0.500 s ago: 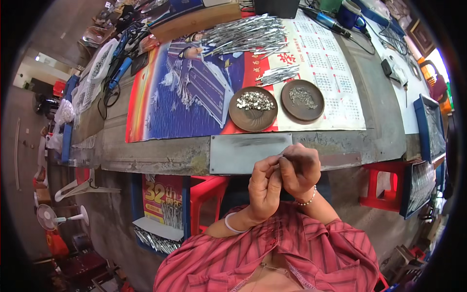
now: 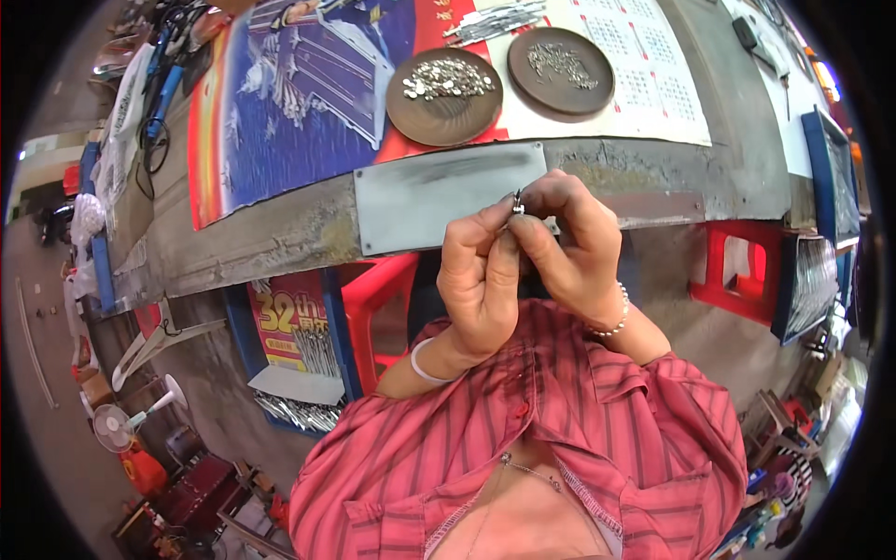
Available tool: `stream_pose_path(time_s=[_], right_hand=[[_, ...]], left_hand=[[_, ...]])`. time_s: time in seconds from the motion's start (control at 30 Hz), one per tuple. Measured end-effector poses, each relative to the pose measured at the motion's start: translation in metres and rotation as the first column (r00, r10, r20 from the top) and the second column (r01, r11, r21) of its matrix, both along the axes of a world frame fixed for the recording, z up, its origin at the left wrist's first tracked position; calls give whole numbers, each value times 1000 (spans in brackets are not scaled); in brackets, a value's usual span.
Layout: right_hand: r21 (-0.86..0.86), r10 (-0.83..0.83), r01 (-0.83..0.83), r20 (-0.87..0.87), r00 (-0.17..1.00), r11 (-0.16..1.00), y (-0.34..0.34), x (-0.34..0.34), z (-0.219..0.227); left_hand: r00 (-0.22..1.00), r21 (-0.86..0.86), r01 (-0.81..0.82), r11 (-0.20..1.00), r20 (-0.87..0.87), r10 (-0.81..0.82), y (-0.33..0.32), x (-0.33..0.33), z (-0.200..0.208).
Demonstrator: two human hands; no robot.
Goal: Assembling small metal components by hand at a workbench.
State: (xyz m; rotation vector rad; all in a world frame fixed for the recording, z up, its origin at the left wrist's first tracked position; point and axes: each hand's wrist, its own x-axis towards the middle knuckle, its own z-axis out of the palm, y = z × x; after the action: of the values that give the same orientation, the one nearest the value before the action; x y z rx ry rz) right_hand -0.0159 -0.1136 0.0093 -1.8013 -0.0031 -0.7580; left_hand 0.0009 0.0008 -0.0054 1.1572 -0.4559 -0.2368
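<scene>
My left hand (image 2: 478, 280) and my right hand (image 2: 577, 245) meet in front of my chest at the bench's near edge. Between their pinched fingertips sits a small shiny metal piece (image 2: 519, 207) with a dark pointed top; its exact kind is too small to make out. Just beyond lies a grey metal plate (image 2: 439, 201) fixed along the bench edge. Farther back, a round brown dish (image 2: 446, 129) carries a pile of small silver discs (image 2: 446, 78). To its right, another brown dish (image 2: 560, 101) contains tiny metal parts (image 2: 562, 65).
Slim silver metal strips (image 2: 495, 21) lie behind the dishes on a poster (image 2: 308, 131) covering the bench. Below the bench are a blue-sided box (image 2: 349, 331) with more strips, a red stool (image 2: 378, 299) and a second red stool (image 2: 747, 261). A blue tray (image 2: 829, 177) stands right.
The view has shifted, so the bench and dishes appear higher. My fingertips have parted slightly at the top, and the small metal piece now shows between them.
</scene>
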Motion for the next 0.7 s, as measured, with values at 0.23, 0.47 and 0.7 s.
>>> stream_pose_path(time_s=[0.23, 0.47, 0.7], right_hand=[[-185, -156, 132, -121, 980, 974, 11, -10, -10], [50, -52, 54, -26, 998, 997, 1, -5, -5], [-276, -203, 193, -7, 979, 942, 12, -8, -14]], left_hand=[[999, 65, -38, 997, 40, 35, -3, -5, -12], [999, 10, -41, 999, -20, 42, -5, -5, -10], [1000, 0, 1, 1000, -16, -1, 1, -6, -15]])
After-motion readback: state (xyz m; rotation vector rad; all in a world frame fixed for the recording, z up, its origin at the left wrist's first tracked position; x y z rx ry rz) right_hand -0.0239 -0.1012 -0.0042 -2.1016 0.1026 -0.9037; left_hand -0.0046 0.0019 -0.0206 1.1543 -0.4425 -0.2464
